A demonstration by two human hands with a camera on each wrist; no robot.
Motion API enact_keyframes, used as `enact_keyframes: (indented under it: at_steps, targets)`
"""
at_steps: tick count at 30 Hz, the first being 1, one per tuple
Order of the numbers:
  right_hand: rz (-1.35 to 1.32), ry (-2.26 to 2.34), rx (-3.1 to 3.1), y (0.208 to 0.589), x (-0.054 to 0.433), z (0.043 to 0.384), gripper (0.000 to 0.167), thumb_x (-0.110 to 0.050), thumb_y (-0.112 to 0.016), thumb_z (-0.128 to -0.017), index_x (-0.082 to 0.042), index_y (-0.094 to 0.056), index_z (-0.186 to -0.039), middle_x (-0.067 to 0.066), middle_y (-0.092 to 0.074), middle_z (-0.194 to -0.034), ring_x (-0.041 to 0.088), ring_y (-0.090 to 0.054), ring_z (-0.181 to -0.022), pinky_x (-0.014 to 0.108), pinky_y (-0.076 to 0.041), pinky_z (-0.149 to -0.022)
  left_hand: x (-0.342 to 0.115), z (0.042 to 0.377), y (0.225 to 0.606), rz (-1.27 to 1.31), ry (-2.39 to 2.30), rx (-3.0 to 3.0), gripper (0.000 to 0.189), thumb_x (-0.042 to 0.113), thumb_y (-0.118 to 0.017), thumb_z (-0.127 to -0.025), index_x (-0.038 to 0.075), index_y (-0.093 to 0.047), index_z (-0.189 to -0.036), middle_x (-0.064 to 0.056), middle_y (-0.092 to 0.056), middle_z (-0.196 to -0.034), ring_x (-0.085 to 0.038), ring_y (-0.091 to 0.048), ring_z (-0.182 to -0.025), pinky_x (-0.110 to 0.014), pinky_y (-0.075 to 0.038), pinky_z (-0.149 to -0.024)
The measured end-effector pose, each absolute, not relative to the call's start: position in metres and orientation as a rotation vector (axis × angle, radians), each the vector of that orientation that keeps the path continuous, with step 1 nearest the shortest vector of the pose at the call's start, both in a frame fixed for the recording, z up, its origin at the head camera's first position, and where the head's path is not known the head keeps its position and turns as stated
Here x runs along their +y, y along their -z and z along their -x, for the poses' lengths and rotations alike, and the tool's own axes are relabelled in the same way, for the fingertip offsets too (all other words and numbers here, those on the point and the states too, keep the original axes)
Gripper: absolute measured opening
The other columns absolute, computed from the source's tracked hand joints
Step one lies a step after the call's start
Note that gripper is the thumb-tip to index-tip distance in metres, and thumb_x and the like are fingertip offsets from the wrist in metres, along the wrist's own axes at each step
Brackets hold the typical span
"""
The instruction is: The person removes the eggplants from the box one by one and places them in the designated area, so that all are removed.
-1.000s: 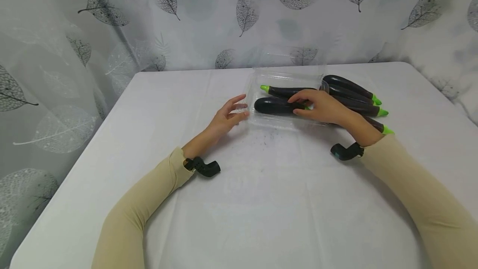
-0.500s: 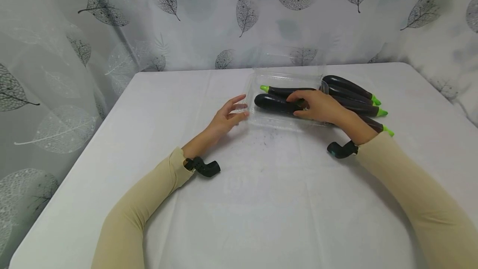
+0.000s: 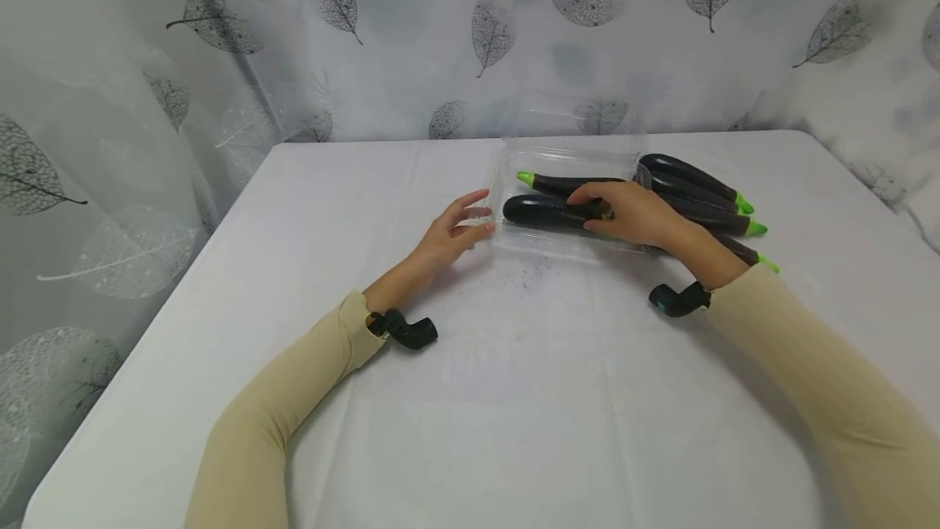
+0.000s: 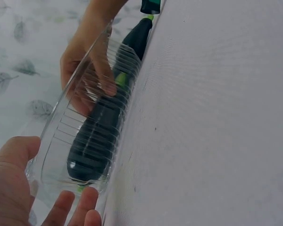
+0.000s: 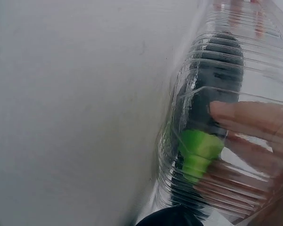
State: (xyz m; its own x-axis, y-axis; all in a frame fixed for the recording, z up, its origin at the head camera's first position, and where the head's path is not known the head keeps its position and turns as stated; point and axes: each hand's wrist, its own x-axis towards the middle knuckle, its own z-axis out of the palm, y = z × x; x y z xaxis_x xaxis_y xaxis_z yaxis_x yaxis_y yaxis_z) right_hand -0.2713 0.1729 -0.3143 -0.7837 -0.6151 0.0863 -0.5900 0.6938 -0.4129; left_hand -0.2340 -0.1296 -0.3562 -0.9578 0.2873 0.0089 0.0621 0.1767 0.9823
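Observation:
A clear plastic box [image 3: 529, 245] with its lid raised lies near the table's far edge. Inside are two dark eggplants with green stem ends. My right hand [image 3: 635, 212] reaches into it and grips the nearer eggplant [image 3: 539, 211] by its stem end, thumb and fingers on either side. Behind that one, the other eggplant [image 3: 554, 184] lies with its green tip to the left. My left hand [image 3: 444, 243] is at the box's left end, fingers spread and relaxed. In the left wrist view its fingertips [image 4: 87, 197] are right at the box's corner.
Several more eggplants [image 3: 686, 172] lie side by side to the right of the box, green ends pointing right, partly behind my right hand and wrist. A white cloth [image 3: 470, 398] covers the table. A leaf-patterned curtain [image 3: 411, 47] hangs behind it.
My right hand has shifted the nearer eggplant slightly within the box; its angle has changed a little and its green end is now mostly hidden. My left hand stays at the box's end.

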Motion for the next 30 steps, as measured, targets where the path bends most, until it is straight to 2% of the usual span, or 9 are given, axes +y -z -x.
enact_keyframes:
  at_steps: [13,21,30]
  targets:
    - [1.105,0.769,2.836,0.314,0.178,0.262,0.037,-0.005,-0.072,-0.087,-0.005,-0.064,-0.123,0.014,-0.067,-0.117,0.027,-0.065,-0.091,0.041,-0.051,-0.075,-0.129,0.233,0.356,-0.368,-1.878,2.259,0.059,0.017,-0.062,-0.097,0.022,-0.037,-0.151,-0.01,-0.051,-0.142,-0.026,-0.058,-0.116,-0.029,-0.042,-0.084]
    - [1.094,0.877,2.817,0.313,0.183,0.261,0.036,-0.004,-0.071,-0.089,-0.002,-0.062,-0.124,0.018,-0.065,-0.122,0.033,-0.066,-0.099,0.045,-0.053,-0.082,-0.129,0.234,0.357,-0.365,-1.866,2.264,0.059,0.018,-0.062,-0.097,0.022,-0.038,-0.151,-0.009,-0.05,-0.142,-0.026,-0.058,-0.117,-0.03,-0.042,-0.084]
    - [1.124,0.887,2.841,0.301,0.187,0.255,0.035,-0.003,-0.071,-0.088,-0.003,-0.063,-0.123,0.019,-0.065,-0.121,0.034,-0.066,-0.097,0.045,-0.053,-0.081,-0.129,0.234,0.356,-0.356,-1.871,2.266,0.059,0.019,-0.063,-0.097,0.024,-0.038,-0.15,-0.008,-0.051,-0.141,-0.026,-0.057,-0.118,-0.03,-0.042,-0.085]
